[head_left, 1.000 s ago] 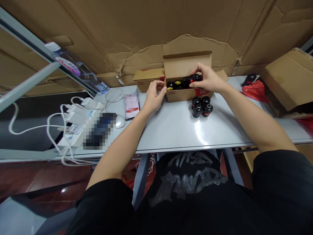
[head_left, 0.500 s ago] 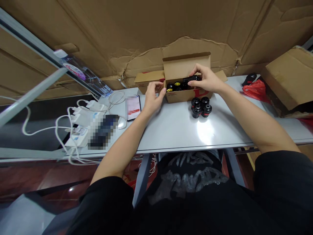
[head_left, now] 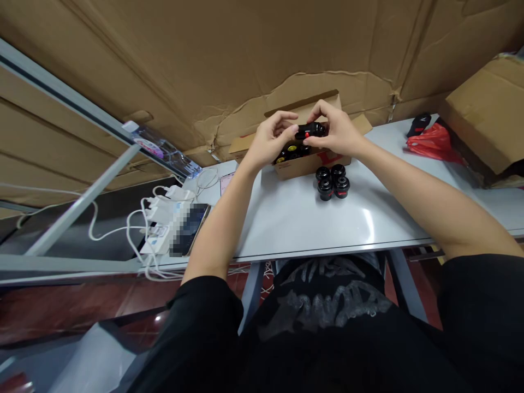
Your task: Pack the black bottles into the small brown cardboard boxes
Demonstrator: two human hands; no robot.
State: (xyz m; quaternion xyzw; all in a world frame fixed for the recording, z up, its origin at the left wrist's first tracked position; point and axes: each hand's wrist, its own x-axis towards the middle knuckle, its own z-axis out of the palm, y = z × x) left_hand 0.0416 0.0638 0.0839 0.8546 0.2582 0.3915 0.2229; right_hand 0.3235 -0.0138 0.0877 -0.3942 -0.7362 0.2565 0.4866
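My left hand (head_left: 272, 139) and my right hand (head_left: 333, 131) meet over an open cardboard box (head_left: 311, 167), gripping a black cylindrical part with a red mark (head_left: 310, 131) from either end. Below them, several black parts with yellow ends (head_left: 292, 152) lie in the box, partly hidden by my hands. A tight group of several black parts with round holes (head_left: 331, 183) stands on the white table (head_left: 298, 218), just in front of the box and below my right hand.
At the left, white chargers and cables (head_left: 161, 210) crowd a power strip beside a pixelated object (head_left: 188, 229) and a phone (head_left: 227, 183). A water bottle (head_left: 161, 150) lies further back. On the right are a red plastic bag (head_left: 434, 143) and a cardboard box (head_left: 487, 114).
My left hand has moved from the box's edge onto the black part, which now sits between both hands. The view has turned, shifting the table and box lower left.
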